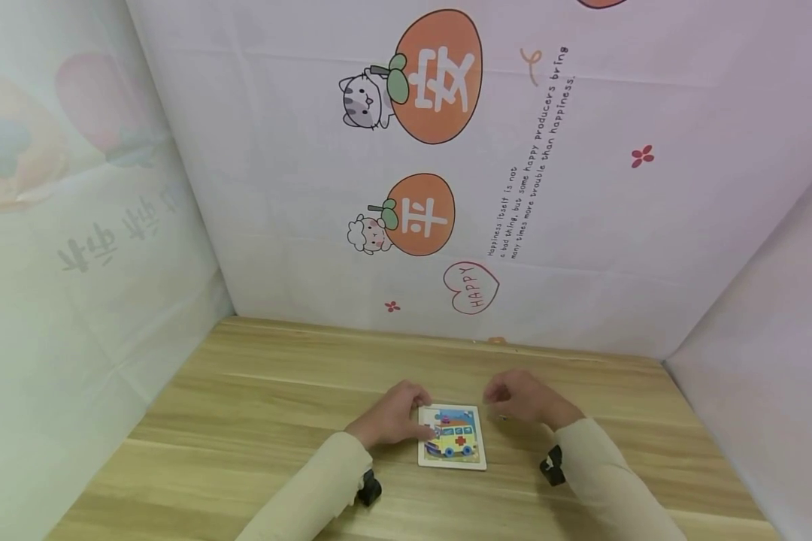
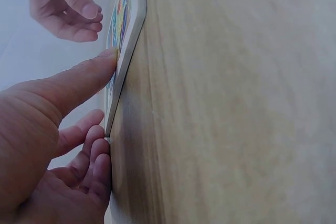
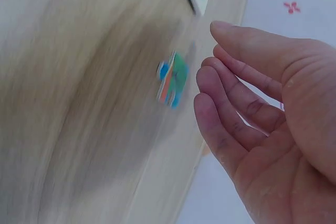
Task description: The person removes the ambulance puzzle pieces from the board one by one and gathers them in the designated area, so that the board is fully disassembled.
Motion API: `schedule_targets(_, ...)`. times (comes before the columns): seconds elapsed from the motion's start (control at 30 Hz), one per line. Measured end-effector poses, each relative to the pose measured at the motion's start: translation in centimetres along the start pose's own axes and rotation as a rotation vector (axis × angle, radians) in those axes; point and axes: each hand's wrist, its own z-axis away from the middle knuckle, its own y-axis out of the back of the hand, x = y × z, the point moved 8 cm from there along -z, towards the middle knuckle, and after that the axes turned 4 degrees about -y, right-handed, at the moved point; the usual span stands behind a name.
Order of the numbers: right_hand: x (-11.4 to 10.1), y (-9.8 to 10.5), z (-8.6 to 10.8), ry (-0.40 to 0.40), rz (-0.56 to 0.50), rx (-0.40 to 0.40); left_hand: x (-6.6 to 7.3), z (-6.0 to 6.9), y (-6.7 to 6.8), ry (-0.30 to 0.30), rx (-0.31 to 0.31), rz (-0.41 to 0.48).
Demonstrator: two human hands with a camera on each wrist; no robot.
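Note:
A jigsaw puzzle (image 1: 455, 439) in a thin white frame lies flat on the table, showing a yellow ambulance with a red cross; pale bare board shows at its upper left. My left hand (image 1: 395, 415) holds its left side: the thumb rests on the picture, and curled fingers touch the upper left corner. To the right of the frame, my right hand (image 1: 524, 396) hovers with loosely curled fingers and nothing between them. Apart from its fingertips is a green, orange and blue puzzle piece (image 3: 174, 80), tilted and slightly blurred; whether it touches the table, I cannot tell.
The wood-grain table (image 1: 277, 383) runs to a white printed sheet (image 1: 298, 188) hung behind it. More white sheeting (image 1: 771, 315) encloses the right side, and another sheet (image 1: 95, 315) the left. A black strap device (image 1: 552, 466) sits at the right wrist.

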Motion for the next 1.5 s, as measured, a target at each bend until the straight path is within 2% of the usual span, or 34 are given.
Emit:
schedule_targets(0.23,-2.6,-1.0,-0.3,0.024,-0.002,-0.034,-0.1,-0.2,0.0,-0.003,0.000,0.002)
schedule_targets(0.57,-5.3,-2.6,-1.1,0.132,0.046,-0.069,0.0,-0.2,0.3,-0.008,0.000,0.005)
schedule_targets(0.87,-5.5,-3.7,-1.6,0.132,0.064,-0.080,0.0,-0.1,0.2,-0.020,-0.008,-0.014)
schedule_targets(1.3,-5.9,-3.9,-1.3,0.126,0.146,-0.041,0.3,-0.3,0.2,-0.002,-0.036,-0.027)
schedule_targets(1.5,-5.7,-3.9,-1.3,0.128,0.136,-0.031,0.8,-0.8,0.1,0.007,-0.057,-0.112)
